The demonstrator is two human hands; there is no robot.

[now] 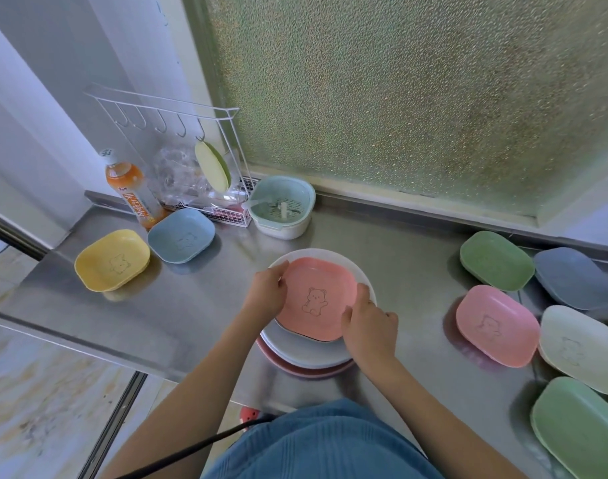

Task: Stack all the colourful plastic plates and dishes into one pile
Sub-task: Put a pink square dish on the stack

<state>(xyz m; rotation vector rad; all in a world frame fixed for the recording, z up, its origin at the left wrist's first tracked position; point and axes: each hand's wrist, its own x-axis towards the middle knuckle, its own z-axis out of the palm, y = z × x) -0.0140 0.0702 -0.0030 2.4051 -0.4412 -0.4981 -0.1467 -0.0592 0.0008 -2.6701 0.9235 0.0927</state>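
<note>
A pink dish with a bear drawing (316, 297) lies on top of a pile of round plates, white (330, 259) over pink (295, 369), at the counter's middle. My left hand (266, 290) grips the dish's left rim and my right hand (370, 328) grips its right rim. Loose dishes lie around: yellow (112, 260) and blue (181, 235) at the left; green (496, 260), grey-blue (572, 277), pink (498, 324), cream (580, 349) and light green (579, 428) at the right.
The steel counter (206, 305) ends at a front edge near my body. At the back stand an orange drink bottle (133, 190), a white wire rack (192, 160) with a pale green item hanging, and a mint strainer bowl (282, 206). Frosted glass lies behind.
</note>
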